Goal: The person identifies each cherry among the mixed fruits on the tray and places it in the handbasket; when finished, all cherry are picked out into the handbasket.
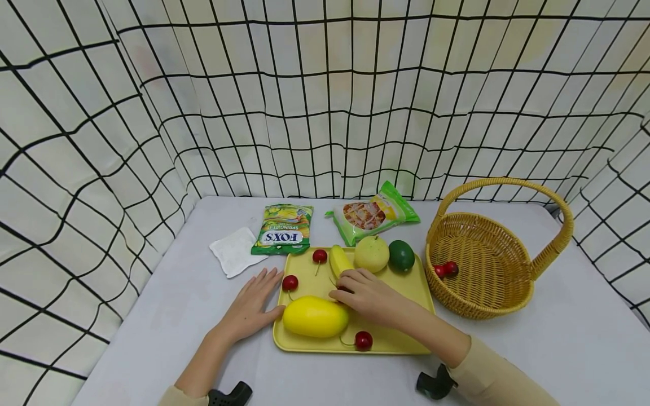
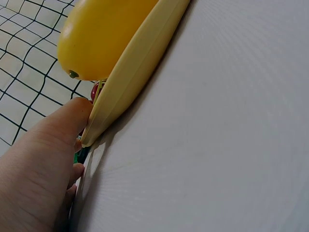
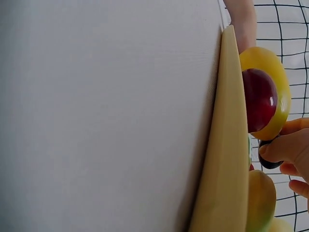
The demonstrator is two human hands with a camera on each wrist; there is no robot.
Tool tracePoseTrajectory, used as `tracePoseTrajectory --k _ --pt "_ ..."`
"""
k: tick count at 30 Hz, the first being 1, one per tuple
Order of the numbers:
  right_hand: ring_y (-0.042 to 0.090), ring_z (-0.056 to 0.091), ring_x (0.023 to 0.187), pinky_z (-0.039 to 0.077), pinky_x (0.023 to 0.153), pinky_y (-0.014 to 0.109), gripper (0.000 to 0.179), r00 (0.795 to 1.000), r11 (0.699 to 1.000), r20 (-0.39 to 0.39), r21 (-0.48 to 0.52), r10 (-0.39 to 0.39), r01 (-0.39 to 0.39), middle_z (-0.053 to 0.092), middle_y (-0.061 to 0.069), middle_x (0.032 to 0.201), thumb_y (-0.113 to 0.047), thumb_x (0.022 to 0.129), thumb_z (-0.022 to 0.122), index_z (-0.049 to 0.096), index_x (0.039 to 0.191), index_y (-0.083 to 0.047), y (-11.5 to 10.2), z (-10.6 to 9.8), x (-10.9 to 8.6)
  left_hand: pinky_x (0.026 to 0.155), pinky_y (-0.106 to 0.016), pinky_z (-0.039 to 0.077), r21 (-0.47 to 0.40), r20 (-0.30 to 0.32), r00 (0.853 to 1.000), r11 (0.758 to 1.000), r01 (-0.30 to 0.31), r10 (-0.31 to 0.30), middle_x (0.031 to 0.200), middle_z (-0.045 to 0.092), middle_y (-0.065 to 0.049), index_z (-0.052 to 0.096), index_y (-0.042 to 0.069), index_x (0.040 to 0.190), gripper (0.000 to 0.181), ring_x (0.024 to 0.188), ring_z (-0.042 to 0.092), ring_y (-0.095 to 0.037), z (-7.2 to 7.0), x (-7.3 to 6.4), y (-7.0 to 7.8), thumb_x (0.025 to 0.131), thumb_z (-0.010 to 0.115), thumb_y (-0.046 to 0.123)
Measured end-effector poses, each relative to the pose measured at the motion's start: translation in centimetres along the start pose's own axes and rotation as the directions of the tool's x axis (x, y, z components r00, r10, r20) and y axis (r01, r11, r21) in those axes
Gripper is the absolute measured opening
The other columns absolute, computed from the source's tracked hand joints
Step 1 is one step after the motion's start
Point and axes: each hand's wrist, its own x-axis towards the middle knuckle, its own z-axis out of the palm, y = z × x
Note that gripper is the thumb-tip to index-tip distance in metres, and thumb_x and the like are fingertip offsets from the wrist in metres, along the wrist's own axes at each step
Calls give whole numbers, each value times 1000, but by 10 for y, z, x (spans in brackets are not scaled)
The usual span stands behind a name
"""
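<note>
My right hand (image 1: 368,296) reaches over the yellow tray (image 1: 413,287). Its thumb and fingers pinch a dark cherry (image 3: 269,162), mostly hidden by the fingers in the head view. Flat on the cloth, my left hand (image 1: 251,307) has its fingers spread, with the thumb at the tray's left edge. A large yellow mango-like fruit (image 1: 315,317) lies between the hands. Around it on the tray are a front cherry (image 1: 363,340), a left cherry (image 1: 290,283) and a back cherry (image 1: 319,256). Behind the right hand are a banana (image 1: 339,260), a pale yellow-green pear-like fruit (image 1: 372,254) and a dark green fruit (image 1: 401,256).
To the tray's right stands a wicker basket (image 1: 482,304) with a tall handle and two cherries (image 1: 446,269) inside. Behind the tray lie a green Fox's candy bag (image 1: 284,230), another green snack bag (image 1: 373,214) and a white square packet (image 1: 235,252). Black netting surrounds the table.
</note>
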Motion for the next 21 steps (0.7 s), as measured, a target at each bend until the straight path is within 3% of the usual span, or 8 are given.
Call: tracePoseTrajectory --k 11,21 --pt "22 48 107 39 94 36 31 995 999 -100 -20 25 -28 59 2 106 -12 83 67 62 113 -15 -2 -16 -10 110 -48 11 3 -3 1000 1000 2 -2 147 28 -11 33 13 143 71 137 17 -31 -1 0 2 83 59 42" --pt "24 51 104 41 91 37 36 978 997 -196 -13 72 -76 60 4 104 -10 75 72 62 109 -14 1 -27 -23 110 -48 11 7 -7 1000 1000 0 1 147 28 -11 33 13 143 71 137 17 -30 0 1 1 83 59 43"
